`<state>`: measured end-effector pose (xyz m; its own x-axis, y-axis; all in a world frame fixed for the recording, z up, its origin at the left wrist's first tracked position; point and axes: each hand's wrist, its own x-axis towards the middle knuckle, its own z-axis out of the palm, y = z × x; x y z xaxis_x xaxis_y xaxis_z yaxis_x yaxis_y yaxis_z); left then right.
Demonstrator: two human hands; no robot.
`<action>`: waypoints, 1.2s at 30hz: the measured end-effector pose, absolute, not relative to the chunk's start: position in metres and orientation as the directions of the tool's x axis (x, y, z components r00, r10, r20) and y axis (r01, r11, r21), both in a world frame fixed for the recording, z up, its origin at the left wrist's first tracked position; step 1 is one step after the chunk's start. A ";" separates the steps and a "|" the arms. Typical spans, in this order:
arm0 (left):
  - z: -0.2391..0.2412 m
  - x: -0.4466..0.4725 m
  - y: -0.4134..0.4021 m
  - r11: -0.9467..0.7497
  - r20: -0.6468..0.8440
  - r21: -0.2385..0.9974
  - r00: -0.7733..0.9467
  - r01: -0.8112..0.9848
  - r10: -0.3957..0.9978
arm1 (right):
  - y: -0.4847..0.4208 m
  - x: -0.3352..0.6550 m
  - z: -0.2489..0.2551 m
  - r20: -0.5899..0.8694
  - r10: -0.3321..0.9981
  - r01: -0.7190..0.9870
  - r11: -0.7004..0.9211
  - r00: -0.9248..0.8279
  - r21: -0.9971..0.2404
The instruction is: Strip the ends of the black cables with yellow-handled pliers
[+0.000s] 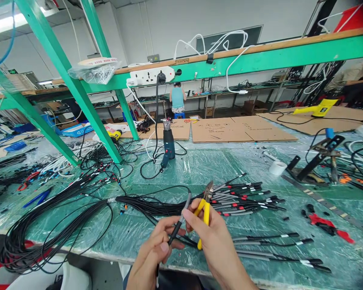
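Closed fingers of the left hand (154,251) hold a black cable (175,233), slanting up rightward into the pinch of the right hand (214,237), which also grips yellow-handled diagonal cutters (206,213). Their nose points upward, beside the cable.

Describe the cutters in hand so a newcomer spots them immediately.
Over the near edge of the green table, find the right hand. It holds the cutters, metal blades upward. Yellow handles set them apart from the nearby grey-and-black cables.
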<state>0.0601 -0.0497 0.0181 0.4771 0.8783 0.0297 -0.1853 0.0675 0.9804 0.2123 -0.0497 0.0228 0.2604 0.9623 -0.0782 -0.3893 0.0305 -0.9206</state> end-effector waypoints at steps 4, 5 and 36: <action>0.017 0.057 -0.050 0.081 0.013 0.983 0.498 -0.167 0.867 | -0.049 0.212 0.024 -0.061 0.964 -0.368 0.040 0.258 -0.929; 0.017 0.057 -0.050 0.082 0.012 0.983 0.510 -0.162 0.860 | -0.049 0.212 0.025 -0.058 0.965 -0.365 0.041 0.256 -0.930; 0.004 0.060 -0.049 0.167 -0.172 0.985 0.262 0.039 0.950 | -0.054 0.222 0.016 0.067 0.929 -0.165 0.135 0.363 -0.977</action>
<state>0.0602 -0.0494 0.0037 0.2624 0.9495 -0.1717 0.0389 0.1674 0.9851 0.2219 -0.0541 0.0162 0.3627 0.9295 0.0669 -0.1654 0.1349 -0.9770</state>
